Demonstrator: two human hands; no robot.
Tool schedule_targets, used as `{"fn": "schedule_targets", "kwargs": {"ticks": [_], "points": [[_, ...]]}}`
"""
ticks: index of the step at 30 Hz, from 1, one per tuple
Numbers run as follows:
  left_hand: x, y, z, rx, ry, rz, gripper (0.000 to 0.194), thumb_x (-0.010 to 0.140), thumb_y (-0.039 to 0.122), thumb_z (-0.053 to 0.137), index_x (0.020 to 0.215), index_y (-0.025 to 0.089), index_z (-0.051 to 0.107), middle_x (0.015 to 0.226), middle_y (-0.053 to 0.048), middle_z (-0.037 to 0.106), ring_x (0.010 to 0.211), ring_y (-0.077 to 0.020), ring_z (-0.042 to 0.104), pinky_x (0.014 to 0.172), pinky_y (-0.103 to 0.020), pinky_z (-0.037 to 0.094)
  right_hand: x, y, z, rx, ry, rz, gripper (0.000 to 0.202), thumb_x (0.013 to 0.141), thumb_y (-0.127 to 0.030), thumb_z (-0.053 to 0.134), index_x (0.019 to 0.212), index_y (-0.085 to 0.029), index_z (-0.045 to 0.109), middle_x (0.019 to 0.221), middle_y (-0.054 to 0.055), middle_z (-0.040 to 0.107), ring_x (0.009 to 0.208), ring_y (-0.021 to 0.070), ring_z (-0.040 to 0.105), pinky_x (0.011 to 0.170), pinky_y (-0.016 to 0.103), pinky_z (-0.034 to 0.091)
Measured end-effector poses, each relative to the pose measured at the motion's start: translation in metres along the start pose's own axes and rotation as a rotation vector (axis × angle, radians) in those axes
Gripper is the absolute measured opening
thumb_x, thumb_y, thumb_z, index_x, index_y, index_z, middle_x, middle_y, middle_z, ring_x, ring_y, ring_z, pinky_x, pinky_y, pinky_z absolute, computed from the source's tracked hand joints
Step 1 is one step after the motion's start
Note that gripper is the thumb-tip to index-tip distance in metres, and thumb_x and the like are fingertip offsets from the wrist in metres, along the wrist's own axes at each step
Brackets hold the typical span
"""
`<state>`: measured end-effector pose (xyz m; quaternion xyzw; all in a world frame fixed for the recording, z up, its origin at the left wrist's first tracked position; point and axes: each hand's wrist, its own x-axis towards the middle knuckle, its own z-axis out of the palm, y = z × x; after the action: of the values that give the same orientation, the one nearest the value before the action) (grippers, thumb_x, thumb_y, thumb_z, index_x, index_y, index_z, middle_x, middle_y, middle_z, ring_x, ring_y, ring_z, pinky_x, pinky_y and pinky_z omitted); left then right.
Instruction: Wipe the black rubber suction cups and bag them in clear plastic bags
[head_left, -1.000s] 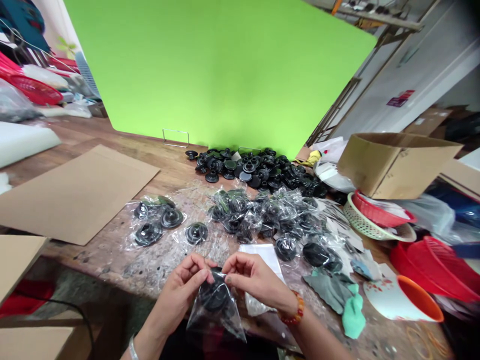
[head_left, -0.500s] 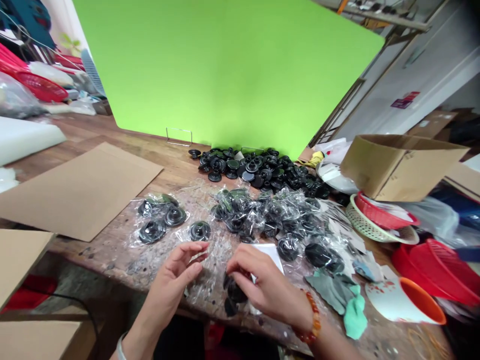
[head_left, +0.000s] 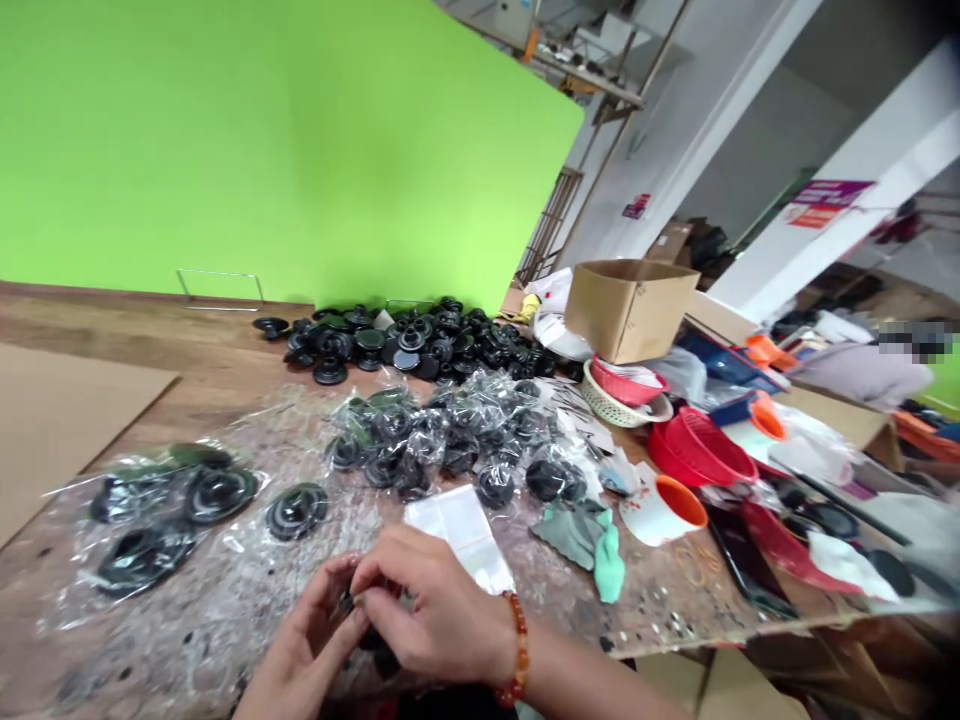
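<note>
- Your right hand (head_left: pixel 439 615) and left hand (head_left: pixel 311 650) are meeting at the near table edge (head_left: pixel 697 625), fingertips pinched together over a small black part (head_left: pixel 358 600) in clear film. Both are closing on it, though the hands are hiding most of it.
- A second ago you were holding the bagged part up in front of you with both hands; half a second ago the left hand was opening off it while the right pressed it down. Now both are working it low on the table, so the bag looks to be getting closed or flattened, not yet set aside.
- Your head is turning right: the cardboard sheet (head_left: pixel 52 420) is sliding out at the left.
- Just beyond the right knuckles, a white bag stack (head_left: pixel 457 525) is lying flat, nearly touching.
- To the left, finished bags (head_left: pixel 161 510) are lying spread out, with bare film-covered room between them and your hands.
- Ahead, a bagged heap (head_left: pixel 442 440), then loose parts (head_left: pixel 409 345) by the green screen (head_left: pixel 262 140).
- To the right, a rag (head_left: pixel 592 545) and a cup (head_left: pixel 664 508) are sitting near; baskets (head_left: pixel 701 450) are crowding that side.
</note>
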<state>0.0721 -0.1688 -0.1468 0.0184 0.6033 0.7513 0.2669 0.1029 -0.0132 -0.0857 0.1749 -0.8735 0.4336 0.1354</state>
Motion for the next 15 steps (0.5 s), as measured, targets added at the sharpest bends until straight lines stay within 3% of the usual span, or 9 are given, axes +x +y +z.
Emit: {"fn": "schedule_targets", "kwargs": {"ticks": [4, 7, 9, 10, 12, 15], "points": [[-0.007, -0.012, 0.031, -0.179, -0.013, -0.023, 0.077, 0.046, 0.037, 0.090, 0.116, 0.025, 0.058, 0.115, -0.009, 0.069, 0.117, -0.0358, 0.057, 0.094, -0.038, 0.050, -0.010, 0.001, 0.000, 0.047, 0.018, 0.071, 0.014, 0.082, -0.008, 0.055, 0.088, -0.017, 0.063, 0.085, 0.003, 0.065, 0.082, 0.0129, 0.059, 0.078, 0.022, 0.047], [-0.007, -0.013, 0.047, -0.251, 0.083, -0.139, 0.071, 0.049, 0.027, 0.090, 0.111, 0.025, 0.055, 0.100, -0.005, 0.072, 0.101, -0.0313, 0.066, 0.080, -0.034, 0.056, -0.012, 0.009, -0.026, 0.101, 0.028, 0.080, 0.013, 0.084, -0.016, 0.060, 0.094, -0.019, 0.067, 0.092, 0.004, 0.069, 0.085, 0.0139, 0.062, 0.080, 0.024, 0.049], [-0.004, -0.008, 0.047, -0.351, 0.150, -0.283, 0.063, 0.056, 0.022, 0.085, 0.111, 0.025, 0.055, 0.093, -0.002, 0.072, 0.090, -0.0267, 0.070, 0.073, -0.032, 0.058, -0.009, 0.028, -0.067, 0.001, 0.165, 0.151, 0.013, 0.087, -0.023, 0.058, 0.094, -0.019, 0.068, 0.097, 0.005, 0.069, 0.091, 0.0162, 0.062, 0.084, 0.028, 0.049], [-0.003, -0.004, 0.043, -0.418, 0.162, -0.337, 0.057, 0.060, 0.022, 0.083, 0.110, 0.025, 0.057, 0.089, -0.001, 0.072, 0.087, -0.0247, 0.070, 0.074, -0.032, 0.058, -0.007, 0.041, -0.094, -0.102, 0.239, 0.270, 0.016, 0.090, -0.026, 0.054, 0.094, -0.019, 0.068, 0.098, 0.005, 0.069, 0.092, 0.0168, 0.063, 0.084, 0.029, 0.049], [0.000, 0.002, 0.031, -0.535, 0.148, -0.372, 0.036, 0.066, 0.024, 0.079, 0.098, 0.022, 0.063, 0.079, 0.001, 0.070, 0.083, -0.0218, 0.071, 0.082, -0.034, 0.058, -0.002, 0.075, -0.152, -0.383, 0.415, 0.648, 0.026, 0.094, -0.031, 0.045, 0.100, -0.019, 0.067, 0.098, 0.005, 0.069, 0.088, 0.0167, 0.063, 0.081, 0.028, 0.050], [0.004, 0.009, 0.011, -0.531, 0.117, -0.386, 0.020, 0.068, 0.031, 0.078, 0.081, 0.020, 0.069, 0.081, -0.001, 0.072, 0.089, -0.0248, 0.070, 0.087, -0.036, 0.057, 0.000, 0.125, -0.225, -0.498, 0.423, 0.882, 0.026, 0.094, -0.025, 0.048, 0.100, -0.008, 0.067, 0.104, 0.014, 0.067, 0.097, 0.0240, 0.062, 0.086, 0.036, 0.049]]}}
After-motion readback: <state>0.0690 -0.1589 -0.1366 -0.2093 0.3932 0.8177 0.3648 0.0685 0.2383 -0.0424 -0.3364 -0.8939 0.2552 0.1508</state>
